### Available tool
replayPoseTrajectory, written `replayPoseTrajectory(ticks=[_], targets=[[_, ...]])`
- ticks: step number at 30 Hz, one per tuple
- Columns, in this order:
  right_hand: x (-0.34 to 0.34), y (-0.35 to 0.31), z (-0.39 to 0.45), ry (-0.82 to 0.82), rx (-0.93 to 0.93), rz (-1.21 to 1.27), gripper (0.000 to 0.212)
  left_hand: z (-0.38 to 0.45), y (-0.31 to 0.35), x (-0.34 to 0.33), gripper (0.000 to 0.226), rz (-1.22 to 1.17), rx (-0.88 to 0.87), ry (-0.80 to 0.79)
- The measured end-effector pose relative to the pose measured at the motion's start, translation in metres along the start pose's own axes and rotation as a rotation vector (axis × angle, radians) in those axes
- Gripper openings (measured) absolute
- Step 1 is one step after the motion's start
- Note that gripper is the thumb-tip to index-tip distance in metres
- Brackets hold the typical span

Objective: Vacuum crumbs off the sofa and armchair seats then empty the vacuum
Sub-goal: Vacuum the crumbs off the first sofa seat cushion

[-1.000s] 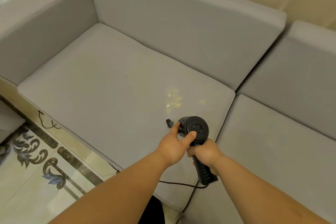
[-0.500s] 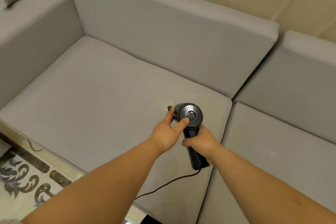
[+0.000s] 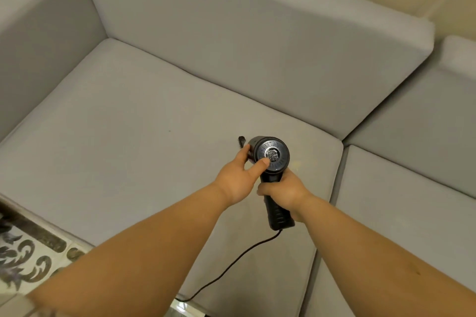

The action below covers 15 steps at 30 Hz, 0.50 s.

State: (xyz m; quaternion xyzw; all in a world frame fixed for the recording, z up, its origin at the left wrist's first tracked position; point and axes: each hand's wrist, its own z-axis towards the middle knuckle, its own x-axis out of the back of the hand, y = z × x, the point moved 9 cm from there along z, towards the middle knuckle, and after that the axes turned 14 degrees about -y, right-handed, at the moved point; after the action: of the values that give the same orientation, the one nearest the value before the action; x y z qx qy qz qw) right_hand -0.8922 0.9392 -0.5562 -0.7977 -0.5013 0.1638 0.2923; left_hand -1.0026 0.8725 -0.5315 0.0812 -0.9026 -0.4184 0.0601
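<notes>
Right hand point(image 3: 286, 192) was wrapped around the handle of the handheld vacuum point(image 3: 271, 159) at frame center; left hand point(image 3: 238, 179) clasped its barrel, thumb on the rear cap. Nozzle pointed down at the sofa seat cushion point(image 3: 128, 141); no crumbs discernible. Judged mid-vacuuming: the adjoining seat at right point(image 3: 401, 213) and emptying remained.

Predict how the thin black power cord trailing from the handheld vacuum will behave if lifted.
The thin black power cord would probably hang floppy: it already curves loosely across the grey seat cushion. It is likely light, and may drag or snag at the cushion's front edge.
</notes>
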Motion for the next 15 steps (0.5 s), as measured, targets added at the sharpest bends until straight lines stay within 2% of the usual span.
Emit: replayPoseTrajectory(ticks=[15], targets=[[-0.005, 0.092, -0.081, -0.048, -0.067, -0.019, 0.044, -0.064, -0.045, -0.096, 0.073, -0.004, 0.023, -0.021]])
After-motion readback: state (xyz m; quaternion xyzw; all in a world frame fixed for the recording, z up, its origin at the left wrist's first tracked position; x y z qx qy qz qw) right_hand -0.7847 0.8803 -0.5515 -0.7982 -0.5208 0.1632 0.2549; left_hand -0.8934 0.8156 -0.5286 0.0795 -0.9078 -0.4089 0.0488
